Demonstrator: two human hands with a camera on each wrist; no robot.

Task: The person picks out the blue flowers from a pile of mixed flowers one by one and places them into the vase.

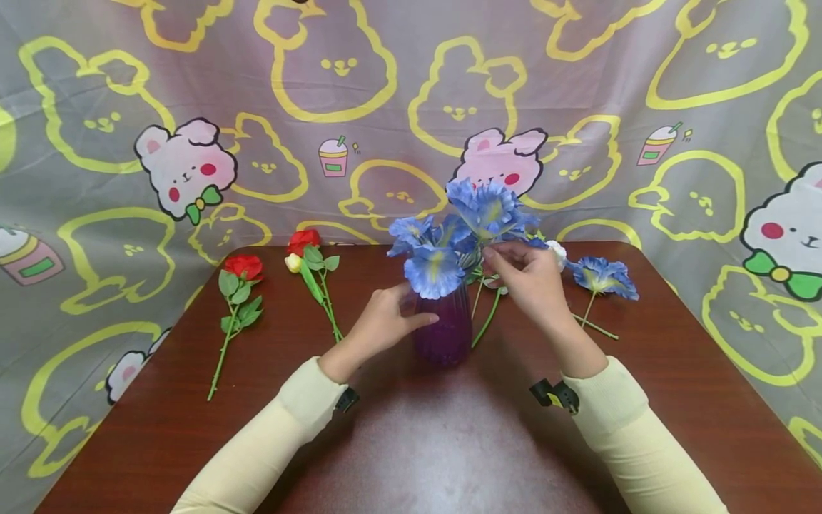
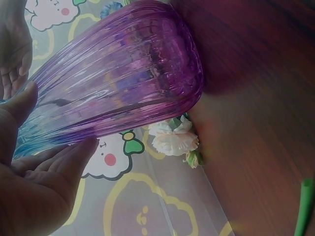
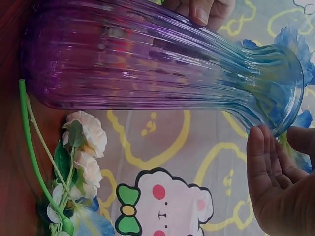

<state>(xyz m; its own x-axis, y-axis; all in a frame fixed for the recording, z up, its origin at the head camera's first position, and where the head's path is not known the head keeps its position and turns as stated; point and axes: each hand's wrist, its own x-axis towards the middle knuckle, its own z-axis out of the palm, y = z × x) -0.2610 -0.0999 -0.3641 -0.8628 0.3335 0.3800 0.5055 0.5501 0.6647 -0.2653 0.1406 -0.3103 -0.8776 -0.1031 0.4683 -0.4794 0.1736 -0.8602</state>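
A ribbed purple glass vase stands mid-table with several blue flowers in its mouth. My left hand grips the vase from its left side, thumb across the front. In the left wrist view the thumb and fingers lie against the vase. My right hand is at the vase's mouth and pinches a blue flower just under its head. The right wrist view shows that hand beside the flared rim of the vase.
Two red roses with green stems lie on the dark wooden table at the left. A loose blue flower and a white flower lie to the right. A cartoon-print cloth hangs behind.
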